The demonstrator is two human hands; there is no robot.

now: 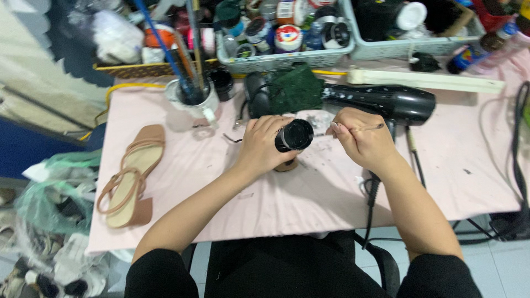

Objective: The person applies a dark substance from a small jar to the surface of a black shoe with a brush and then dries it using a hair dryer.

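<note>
Pink cloth covers the table (309, 204), its far edge crowded with baskets (287, 58) of jars and a cup of brushes (190, 96). Near the middle, the left hand (262, 146) is wrapped around a small black jar (294, 135), tilted toward the camera. Just beside it, the right hand (361, 138) pinches a thin brush (367, 128). A black dryer (381, 102) lies just behind both hands. A tan sandal (132, 176) rests at the left edge; the near edge and right side lie open

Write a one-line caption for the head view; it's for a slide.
Left hand grips a black-painted shoe heel while right hand holds a thin brush.
</note>
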